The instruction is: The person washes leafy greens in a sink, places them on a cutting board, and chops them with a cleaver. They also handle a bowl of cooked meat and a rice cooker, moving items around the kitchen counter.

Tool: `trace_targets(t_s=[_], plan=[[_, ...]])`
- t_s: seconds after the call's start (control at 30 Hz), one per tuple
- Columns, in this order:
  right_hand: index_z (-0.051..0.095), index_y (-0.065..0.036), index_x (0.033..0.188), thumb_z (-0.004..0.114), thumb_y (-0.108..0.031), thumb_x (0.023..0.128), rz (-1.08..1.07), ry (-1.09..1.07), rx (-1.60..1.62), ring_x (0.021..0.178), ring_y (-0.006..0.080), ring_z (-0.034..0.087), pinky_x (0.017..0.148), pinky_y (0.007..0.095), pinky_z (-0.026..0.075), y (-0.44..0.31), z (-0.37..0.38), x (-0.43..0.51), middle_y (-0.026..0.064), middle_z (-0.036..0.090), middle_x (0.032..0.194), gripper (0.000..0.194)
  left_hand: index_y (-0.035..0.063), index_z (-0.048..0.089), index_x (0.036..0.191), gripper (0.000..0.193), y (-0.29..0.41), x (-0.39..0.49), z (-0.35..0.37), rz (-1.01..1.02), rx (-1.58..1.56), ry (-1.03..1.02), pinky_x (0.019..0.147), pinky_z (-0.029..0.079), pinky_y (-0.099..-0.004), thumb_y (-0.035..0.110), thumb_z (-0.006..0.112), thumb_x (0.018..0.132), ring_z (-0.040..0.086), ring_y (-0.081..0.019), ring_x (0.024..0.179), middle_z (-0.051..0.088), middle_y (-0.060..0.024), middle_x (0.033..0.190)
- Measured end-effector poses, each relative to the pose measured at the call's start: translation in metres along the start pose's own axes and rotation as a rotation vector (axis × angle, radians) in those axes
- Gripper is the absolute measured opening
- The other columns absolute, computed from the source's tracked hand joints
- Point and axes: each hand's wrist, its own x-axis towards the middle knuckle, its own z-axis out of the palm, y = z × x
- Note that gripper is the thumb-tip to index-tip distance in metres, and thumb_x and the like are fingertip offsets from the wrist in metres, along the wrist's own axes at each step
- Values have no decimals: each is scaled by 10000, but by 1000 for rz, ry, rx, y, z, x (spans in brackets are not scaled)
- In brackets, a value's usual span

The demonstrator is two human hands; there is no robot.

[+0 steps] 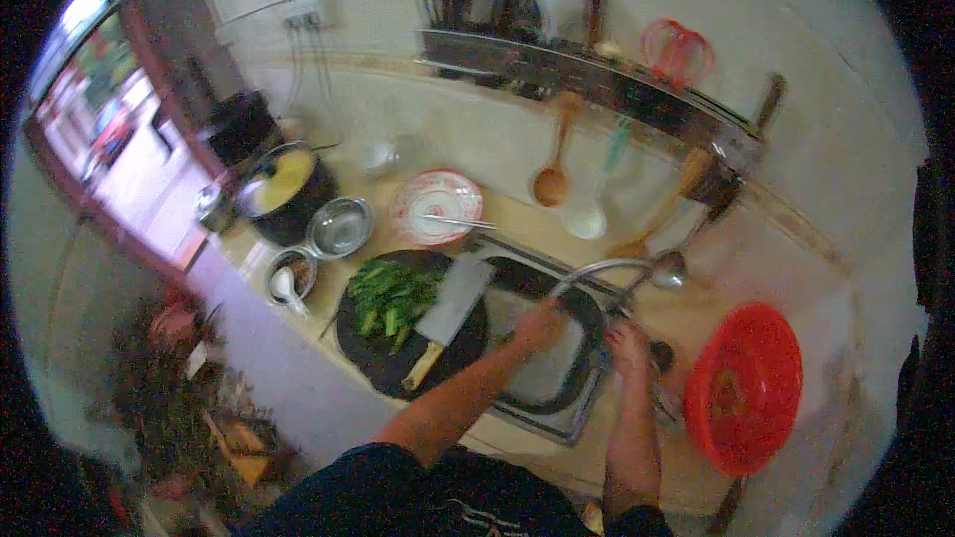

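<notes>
My left hand is over the metal sink, at the outlet end of the curved faucet spout. Blur hides whether its fingers close on the spout. At the sink's right edge, my right hand is beside the faucet's base; its grip is too blurred to make out. Left of the sink lies a round dark cutting board with cut green vegetables. A cleaver rests on the board, its wooden handle towards me.
A red plastic basin stands to the right. Behind the board are a patterned plate with chopsticks, a glass bowl, a small bowl with a white spoon and a dark pot. Utensils hang from a wall rack.
</notes>
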Motion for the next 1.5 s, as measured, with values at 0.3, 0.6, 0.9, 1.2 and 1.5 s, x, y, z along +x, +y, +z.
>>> trace_targets(t_s=[0.3,0.6,0.9,1.2,1.5], plan=[[504,21,1222,645,-198,902,210,405,18,902,304,626,772,399,554,-123,17,-14,168,551,1205,413,57,677,1073,329,114,-40,-47,277,742,-532,935,371,-660,211,664,782,411,-456,1282,507,-260,1299],[642,-58,1062,588,-221,937,-168,167,-732,961,291,627,808,444,533,-283,60,-89,95,650,1066,213,61,701,1006,288,243,31,-113,254,205,-715,904,466,-508,222,691,768,559,-404,1148,601,-203,1184],[652,-14,1073,600,-182,914,-77,198,-1063,906,321,623,782,424,516,-189,155,-118,170,638,979,237,44,629,1156,342,170,-109,-154,632,183,-625,953,465,-565,162,594,837,513,-489,1182,550,-253,1288],[676,-16,1095,645,-150,856,-250,-42,-870,1019,337,624,866,391,531,-192,422,-99,171,619,1172,276,96,603,1173,295,51,-238,-410,-126,32,-811,915,504,-464,207,559,903,580,-369,1127,584,-121,1282],[630,2,1148,737,-310,816,-23,-311,-958,813,249,673,701,370,528,-128,674,6,175,675,946,468,-13,600,1188,410,-88,-235,-573,-760,154,-93,797,525,-445,285,626,908,660,-355,937,665,-210,1053]])
